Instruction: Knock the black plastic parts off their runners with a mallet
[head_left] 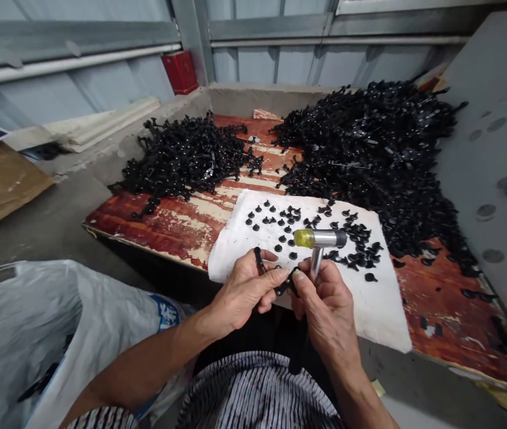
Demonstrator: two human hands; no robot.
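My left hand [246,289] is closed on a small black jointed part [282,287] with shiny dots, one end of which sticks up past the fingers. The thumb and finger of my right hand [329,301] pinch the other end of this part. Also in my right hand is a hammer [324,239], its head upright above the fingers, with a yellow face on the left and a dark one on the right. Both hands are over the near edge of a white cloth [235,247]. Several small black round pieces with short stems [360,238] lie scattered on the cloth.
The cloth rests on a worn red board [164,223]. Heaps of black parts stand at the left [186,155] and right [369,137]. A grey panel [490,179] bounds the right side. A white sack [114,310] stands at lower left, and a red box [180,71] farther back.
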